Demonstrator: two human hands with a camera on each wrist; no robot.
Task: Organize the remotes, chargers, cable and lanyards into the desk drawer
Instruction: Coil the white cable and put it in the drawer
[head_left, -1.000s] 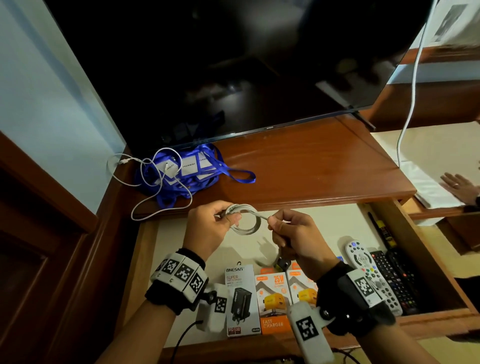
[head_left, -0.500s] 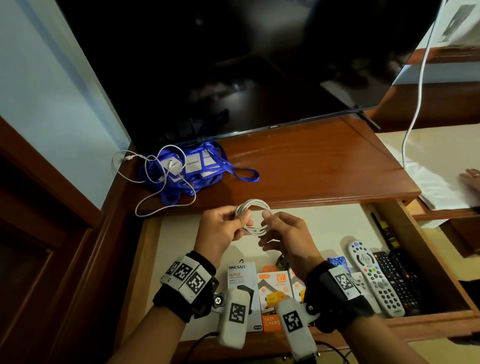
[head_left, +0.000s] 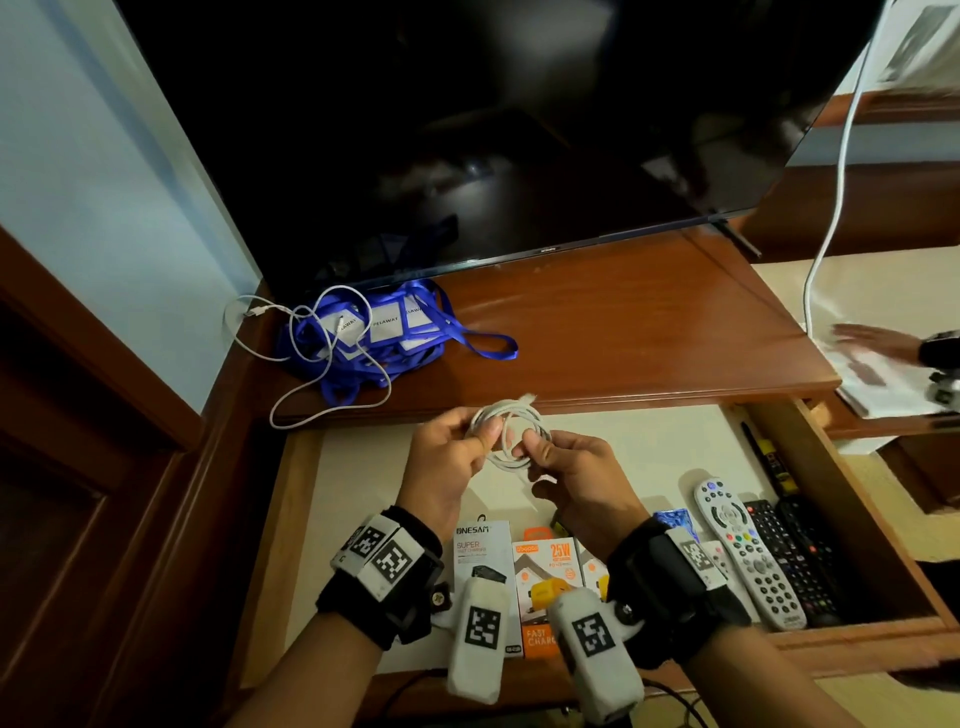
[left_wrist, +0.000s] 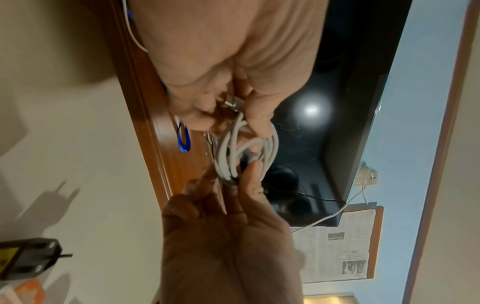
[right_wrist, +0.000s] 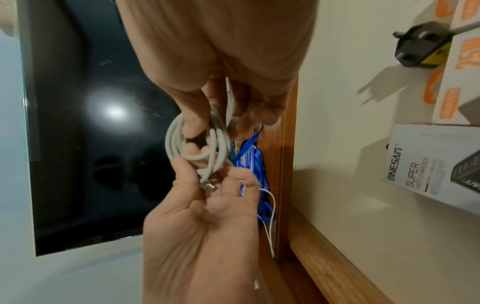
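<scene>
Above the open drawer (head_left: 291, 525), both hands hold a coiled white cable (head_left: 511, 434) between them. The left hand (head_left: 447, 467) has thumb and fingers (right_wrist: 187, 185) curled on the coil's left side, its metal plug lying against them. The right hand (head_left: 582, 483) pinches the right side, fingers (left_wrist: 249, 174) hooked through the loop. Blue lanyards (head_left: 384, 338) lie on the desk (head_left: 623, 332) behind.

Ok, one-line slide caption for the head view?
Both hands, left hand and right hand, hold a coiled white cable above the open drawer.
</scene>
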